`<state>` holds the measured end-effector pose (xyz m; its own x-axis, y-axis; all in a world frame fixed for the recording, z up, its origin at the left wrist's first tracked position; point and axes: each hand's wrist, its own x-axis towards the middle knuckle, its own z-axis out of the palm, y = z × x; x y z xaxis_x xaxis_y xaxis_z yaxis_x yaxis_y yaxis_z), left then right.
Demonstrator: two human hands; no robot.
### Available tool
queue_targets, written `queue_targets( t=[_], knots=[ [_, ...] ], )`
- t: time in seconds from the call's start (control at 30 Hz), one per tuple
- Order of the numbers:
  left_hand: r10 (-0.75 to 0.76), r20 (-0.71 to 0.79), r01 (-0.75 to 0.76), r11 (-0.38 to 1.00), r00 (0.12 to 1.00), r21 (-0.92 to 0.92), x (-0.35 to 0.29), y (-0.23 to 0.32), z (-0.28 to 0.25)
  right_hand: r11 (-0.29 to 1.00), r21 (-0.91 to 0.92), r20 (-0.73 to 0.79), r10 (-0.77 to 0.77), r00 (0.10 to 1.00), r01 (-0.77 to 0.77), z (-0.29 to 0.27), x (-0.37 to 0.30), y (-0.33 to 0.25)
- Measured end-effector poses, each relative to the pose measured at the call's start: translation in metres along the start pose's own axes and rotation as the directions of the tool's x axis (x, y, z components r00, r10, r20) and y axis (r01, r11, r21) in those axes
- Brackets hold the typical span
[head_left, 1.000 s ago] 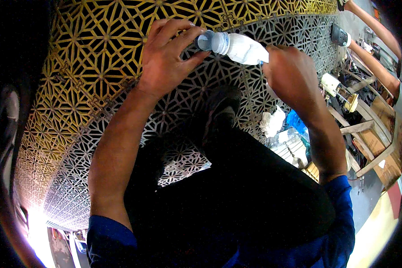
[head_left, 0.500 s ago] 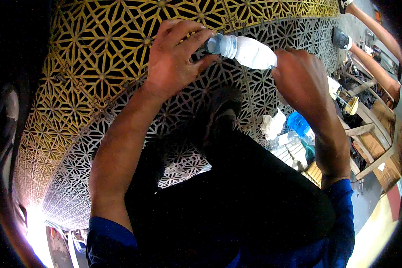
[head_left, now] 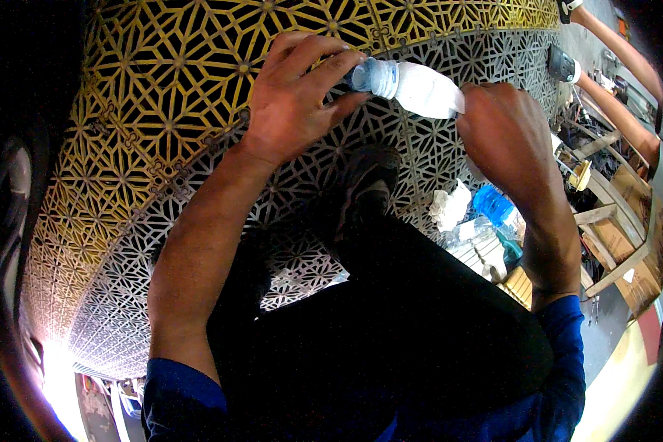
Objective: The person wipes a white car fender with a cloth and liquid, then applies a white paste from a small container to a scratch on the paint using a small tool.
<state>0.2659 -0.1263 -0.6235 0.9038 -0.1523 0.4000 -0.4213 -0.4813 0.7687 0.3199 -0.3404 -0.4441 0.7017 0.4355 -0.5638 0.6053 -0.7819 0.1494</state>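
Between my hands a small plastic bottle (head_left: 429, 90) lies tilted, its right end lower. Its left part is clear and ribbed, while the rest looks white. At the clear end, my left hand (head_left: 291, 99) pinches it between thumb and fingers. My right hand (head_left: 502, 125) is closed in a fist round the white end, hiding that tip. Beneath both hands spreads an openwork floor of interlocking tiles (head_left: 162, 96), yellow on the far left and grey nearer me. My dark shoe (head_left: 372, 184) rests on the grey part.
Below my right hand lie a crumpled white paper or cloth (head_left: 449, 205), a blue-labelled bottle (head_left: 492, 205) and other clear plastic. A wooden frame (head_left: 615, 250) and cardboard (head_left: 636, 291) stand at the right. Another person's legs (head_left: 617, 114) reach in at the upper right.
Both hands and the bottle have shifted slightly to the right. A small blue spot beside my right fist no longer shows. My grip on both ends stays.
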Motion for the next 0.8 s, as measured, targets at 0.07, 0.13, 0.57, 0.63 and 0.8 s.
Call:
queue_targets(
  t=[0.07, 0.13, 0.57, 0.63, 0.8],
  knots=[
    [0.007, -0.014, -0.007, 1.0, 1.0, 0.001, 0.001, 0.002, 0.001, 1.0, -0.01, 0.011, 0.001, 1.0, -0.001, 0.0, 0.0, 0.001],
    [0.012, -0.016, -0.012, 1.0, 1.0, 0.0, 0.002, 0.002, 0.001, 1.0, -0.017, 0.021, 0.018, 1.0, -0.018, 0.0, 0.001, 0.0],
    [-0.007, 0.01, 0.007, 1.0, 1.0, -0.009, 0.0, 0.005, 0.003, 0.999, -0.038, 0.02, -0.001, 1.0, 0.002, -0.007, 0.0, 0.0],
    [0.027, -0.032, -0.027, 1.0, 0.999, -0.001, 0.004, 0.006, 0.002, 0.999, -0.046, 0.023, 0.006, 1.0, -0.005, -0.008, -0.001, 0.0],
    [0.018, 0.0, -0.018, 1.0, 1.0, 0.009, 0.002, 0.007, 0.004, 0.999, -0.04, 0.018, -0.013, 1.0, 0.014, -0.003, -0.001, 0.004]
  ],
)
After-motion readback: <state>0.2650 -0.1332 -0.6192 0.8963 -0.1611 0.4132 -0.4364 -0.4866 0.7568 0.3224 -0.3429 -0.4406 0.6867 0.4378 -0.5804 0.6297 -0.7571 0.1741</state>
